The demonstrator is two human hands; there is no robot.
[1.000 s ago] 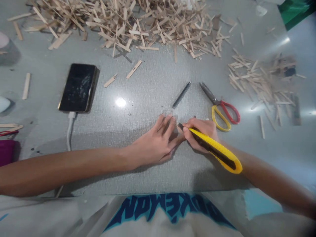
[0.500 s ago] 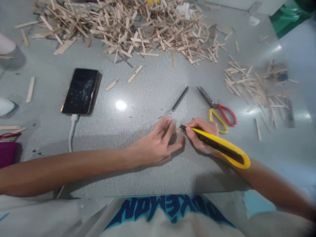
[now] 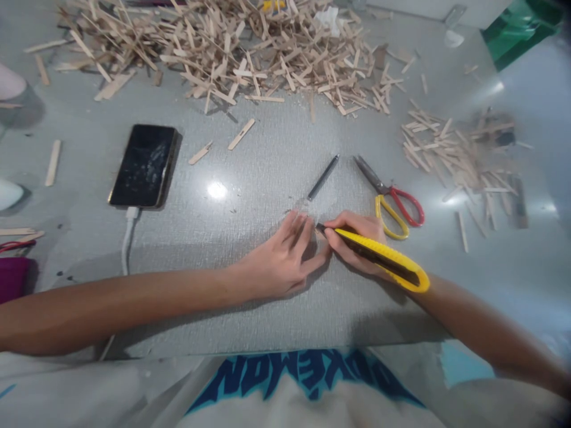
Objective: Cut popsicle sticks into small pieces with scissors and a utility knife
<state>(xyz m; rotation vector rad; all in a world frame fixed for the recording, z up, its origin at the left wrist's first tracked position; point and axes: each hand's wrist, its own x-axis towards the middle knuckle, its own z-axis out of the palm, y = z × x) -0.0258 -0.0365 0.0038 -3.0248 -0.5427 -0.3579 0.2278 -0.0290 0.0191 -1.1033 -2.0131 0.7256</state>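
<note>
1. My right hand [image 3: 357, 224] is closed around the front part of a yellow knife [image 3: 384, 259], thumb and fingers pinching it near the dark tip.
2. The knife slants from that tip, close beside my left fingers, back over my right hand towards the wrist.
3. My left hand [image 3: 285, 261] is palm down on the grey table [image 3: 250, 178], fingers bent, thumb reaching out towards my right fingers. Whether it pinches anything I cannot tell; what lies under the fingertips is hidden or too small to make out.
4. A pen [image 3: 323, 177] lies aslant just beyond my left fingertips.
5. Beyond my right hand are scissors [image 3: 381, 186], one handle yellow and one red, the yellow one nearer to me.
6. Over to my left lies a dark-screened phone [image 3: 143, 166], a white cable [image 3: 128, 241] plugged into its near end.
7. Two loose sticks, one with a slot [image 3: 239, 137] and one with a splintered end [image 3: 200, 153], lie between the phone and a big pile of sticks [image 3: 250, 53] at the far side.
8. A smaller pile [image 3: 446, 142] spreads past the scissors, to the right.
</note>
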